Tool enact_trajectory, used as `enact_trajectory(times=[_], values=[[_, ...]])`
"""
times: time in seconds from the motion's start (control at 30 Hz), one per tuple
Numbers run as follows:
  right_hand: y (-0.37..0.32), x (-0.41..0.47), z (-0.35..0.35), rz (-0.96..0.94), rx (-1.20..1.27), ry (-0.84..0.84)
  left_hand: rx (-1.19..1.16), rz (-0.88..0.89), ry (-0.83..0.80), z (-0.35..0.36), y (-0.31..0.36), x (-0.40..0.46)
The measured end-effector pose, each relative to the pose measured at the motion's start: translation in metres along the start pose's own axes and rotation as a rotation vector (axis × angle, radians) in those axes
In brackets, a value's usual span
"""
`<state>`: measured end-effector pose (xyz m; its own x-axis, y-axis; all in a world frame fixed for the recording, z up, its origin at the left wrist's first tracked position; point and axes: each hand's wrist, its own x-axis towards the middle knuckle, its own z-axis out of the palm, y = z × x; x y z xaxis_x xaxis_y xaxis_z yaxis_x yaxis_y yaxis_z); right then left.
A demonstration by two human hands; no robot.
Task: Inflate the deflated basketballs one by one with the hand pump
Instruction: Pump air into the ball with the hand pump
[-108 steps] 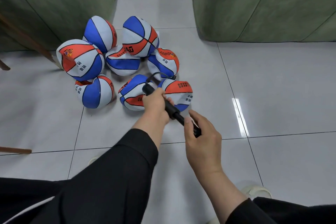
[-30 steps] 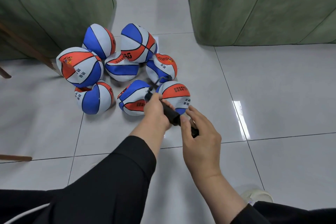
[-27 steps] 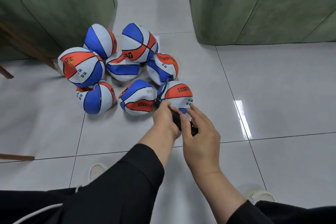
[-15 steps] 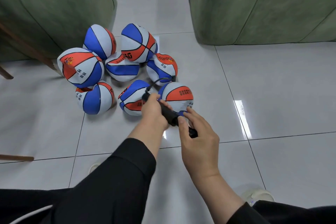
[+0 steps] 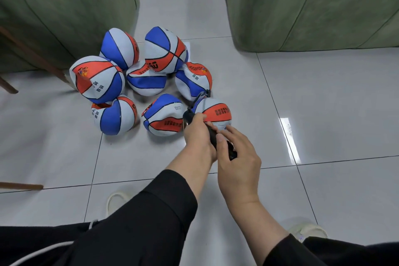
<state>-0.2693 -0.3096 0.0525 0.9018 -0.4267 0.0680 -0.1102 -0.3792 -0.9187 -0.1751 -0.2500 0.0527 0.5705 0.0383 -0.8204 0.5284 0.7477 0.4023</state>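
Left hand [image 5: 197, 134] wrapped around hand pump [image 5: 212, 134], right hand [image 5: 238, 157] gripping its handle end.

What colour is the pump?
Black, seen in the head view: the pump.

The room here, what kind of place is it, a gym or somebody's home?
Most likely a home living room, not a gym: two green upholstered sofas stand on a glossy white tiled floor, with a gap between them, and the basketballs lie in a loose heap beside a dark wooden furniture leg.
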Motion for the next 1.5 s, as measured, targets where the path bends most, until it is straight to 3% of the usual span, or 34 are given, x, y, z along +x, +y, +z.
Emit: enact_trajectory(times=[0.1,0.27,0.37,0.6,0.77,0.87,1.0,1.1,1.37,1.5], values=[[-0.004,0.001,0.0,0.01,-0.006,-0.091,0.005,-0.015,0.002,-0.002,0.008,0.0],[-0.005,-0.002,-0.005,-0.079,0.016,0.026,-0.015,0.023,0.024,-0.009,0.039,0.021],[-0.009,-0.004,-0.008,-0.123,0.023,0.009,-0.043,0.001,0.043,-0.016,0.058,0.033],[-0.011,0.006,-0.005,-0.038,0.039,0.013,-0.06,-0.036,-0.007,-0.002,0.018,0.005],[-0.007,0.003,0.0,0.012,0.026,-0.023,0.005,0.058,0.003,0.002,0.005,-0.007],[-0.01,0.0,0.0,0.012,0.013,-0.101,0.0,0.032,0.008,-0.005,0.016,0.0],[-0.015,-0.002,-0.008,-0.002,0.064,0.014,-0.011,0.066,0.046,-0.015,0.051,0.021],[-0.021,-0.004,-0.012,-0.048,0.061,-0.004,-0.035,0.073,0.078,-0.022,0.077,0.035],[-0.029,0.008,0.0,-0.003,0.014,-0.028,0.004,-0.001,0.021,0.002,0.034,-0.007],[-0.035,0.007,0.004,0.011,0.011,-0.054,0.014,0.063,0.029,0.003,0.029,-0.02]])
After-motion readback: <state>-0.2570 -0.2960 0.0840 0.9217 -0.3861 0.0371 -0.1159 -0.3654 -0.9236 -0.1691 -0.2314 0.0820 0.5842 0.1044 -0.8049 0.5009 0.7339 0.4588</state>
